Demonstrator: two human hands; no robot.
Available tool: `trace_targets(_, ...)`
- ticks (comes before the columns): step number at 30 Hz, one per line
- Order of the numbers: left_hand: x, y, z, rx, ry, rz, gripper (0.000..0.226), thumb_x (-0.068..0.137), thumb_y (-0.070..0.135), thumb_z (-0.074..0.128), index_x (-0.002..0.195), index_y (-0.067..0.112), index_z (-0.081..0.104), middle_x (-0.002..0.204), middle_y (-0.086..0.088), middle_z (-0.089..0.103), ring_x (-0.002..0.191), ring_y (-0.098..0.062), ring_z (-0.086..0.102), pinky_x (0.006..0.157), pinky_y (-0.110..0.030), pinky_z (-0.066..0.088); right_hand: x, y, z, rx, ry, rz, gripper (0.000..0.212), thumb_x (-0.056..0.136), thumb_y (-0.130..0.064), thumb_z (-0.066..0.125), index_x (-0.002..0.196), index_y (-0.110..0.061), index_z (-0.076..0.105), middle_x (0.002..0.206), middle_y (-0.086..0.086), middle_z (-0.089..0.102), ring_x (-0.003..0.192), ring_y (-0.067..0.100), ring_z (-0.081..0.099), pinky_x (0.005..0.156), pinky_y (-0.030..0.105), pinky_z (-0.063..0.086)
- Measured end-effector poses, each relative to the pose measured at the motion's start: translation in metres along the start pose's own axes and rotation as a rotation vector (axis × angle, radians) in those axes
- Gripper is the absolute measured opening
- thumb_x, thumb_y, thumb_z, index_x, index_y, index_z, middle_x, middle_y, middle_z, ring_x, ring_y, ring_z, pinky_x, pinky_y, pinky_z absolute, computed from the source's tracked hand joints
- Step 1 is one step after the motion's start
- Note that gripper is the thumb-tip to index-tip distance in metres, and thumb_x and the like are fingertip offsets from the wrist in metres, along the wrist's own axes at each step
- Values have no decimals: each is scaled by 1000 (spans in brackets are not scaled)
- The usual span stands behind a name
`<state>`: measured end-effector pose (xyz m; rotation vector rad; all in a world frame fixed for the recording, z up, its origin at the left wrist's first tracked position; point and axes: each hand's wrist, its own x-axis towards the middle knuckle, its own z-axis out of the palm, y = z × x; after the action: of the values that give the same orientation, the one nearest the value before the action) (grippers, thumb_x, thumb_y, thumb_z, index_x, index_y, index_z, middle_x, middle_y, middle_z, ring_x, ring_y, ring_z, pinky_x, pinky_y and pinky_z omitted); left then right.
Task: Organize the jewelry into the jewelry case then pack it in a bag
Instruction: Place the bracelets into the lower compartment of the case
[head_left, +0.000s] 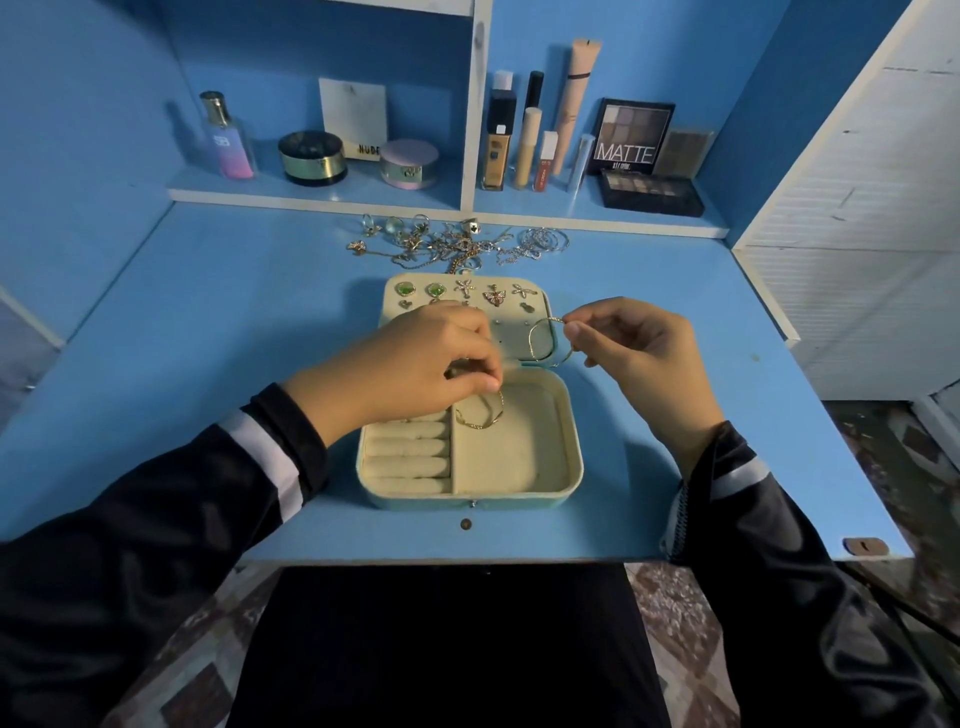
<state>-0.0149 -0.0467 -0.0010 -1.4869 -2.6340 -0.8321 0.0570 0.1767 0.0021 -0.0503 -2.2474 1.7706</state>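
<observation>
An open cream jewelry case lies on the blue desk, its lid flat behind it with several earrings pinned in a row. My left hand hovers over the case and pinches a thin gold bracelet that dangles into the large right compartment. My right hand pinches a gold hoop bangle above the lid's right side. The ring rolls at the case's left hold nothing I can see. A pile of loose jewelry lies behind the lid.
Cosmetics stand on the back shelf: a perfume bottle, jars, tubes and eyeshadow palettes. A white louvred panel rises at the right. The desk's front edge is just above my lap.
</observation>
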Motion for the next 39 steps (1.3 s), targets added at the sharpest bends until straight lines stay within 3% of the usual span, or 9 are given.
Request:
trace_targets(5, -1, 0, -1, 16, 17, 2, 5, 85, 24, 75, 88, 23, 79, 79, 9, 56, 78, 0, 47, 70, -21, 38, -6, -3, -2, -36, -61, -10, 4, 86, -6, 70, 85, -9, 72, 82, 15, 71, 68, 11, 59, 63, 19, 50)
trace_targets(8, -1, 0, -1, -17, 38, -4, 5, 83, 20, 78, 87, 22, 80, 78, 7, 59, 74, 0, 50, 67, -14, 36, -9, -4, -2, -53, -97, -18, 3, 86, -6, 70, 87, -7, 73, 77, 6, 71, 67, 11, 60, 62, 19, 49)
trace_targets(11, -2, -1, 1, -54, 59, -33, 6, 82, 20, 77, 87, 21, 79, 80, 9, 61, 75, -4, 55, 67, -19, 43, -10, -5, -4, -114, -147, -32, 4, 86, -6, 70, 87, -8, 73, 70, -5, 69, 62, 3, 59, 61, 14, 45)
trace_targets(13, -5, -2, 1, -104, 111, -65, 7, 83, 21, 76, 89, 20, 78, 84, 9, 62, 79, -8, 59, 73, -25, 50, -10, -6, -5, -194, -197, -54, 5, 86, -6, 71, 87, -10, 74, 69, -7, 68, 61, 1, 56, 60, 12, 41)
trace_targets(17, -9, -12, 3, -122, 249, -118, 15, 87, 26, 71, 97, 17, 76, 97, 7, 62, 91, -8, 62, 85, -31, 54, -9, -8, -1, -401, -278, -149, 9, 85, -12, 72, 84, -20, 75, 80, -7, 71, 71, 11, 59, 61, 28, 42)
trace_targets(22, -13, -22, 2, -35, 273, -241, 28, 92, 32, 65, 118, 22, 70, 127, 6, 59, 116, -9, 56, 103, -23, 41, -5, -7, 4, -563, -345, -222, 7, 84, -16, 74, 87, -22, 77, 84, -13, 70, 76, 8, 50, 69, 10, 37)
trace_targets(26, -14, -22, 4, 10, 246, -307, 35, 94, 35, 62, 126, 21, 65, 141, 5, 53, 127, -11, 50, 107, -22, 31, -5, -4, 7, -679, -323, -325, 9, 84, -15, 74, 88, -23, 78, 82, -10, 72, 71, 5, 46, 69, 18, 42)
trace_targets(30, -15, -22, 5, 4, 239, -319, 35, 95, 33, 61, 129, 21, 64, 144, 7, 52, 132, -9, 46, 111, -25, 32, -8, -2, 11, -772, -268, -380, 11, 84, -18, 69, 88, -23, 78, 78, -9, 72, 74, 12, 45, 62, 39, 50)
trace_targets(39, -17, -19, 4, -19, 243, -298, 35, 96, 27, 61, 130, 19, 63, 141, 8, 54, 130, -4, 46, 110, -16, 27, -17, -4, 25, -1009, -146, -524, 16, 74, -14, 65, 75, -23, 78, 56, -1, 59, 63, 28, 51, 51, 23, 33)
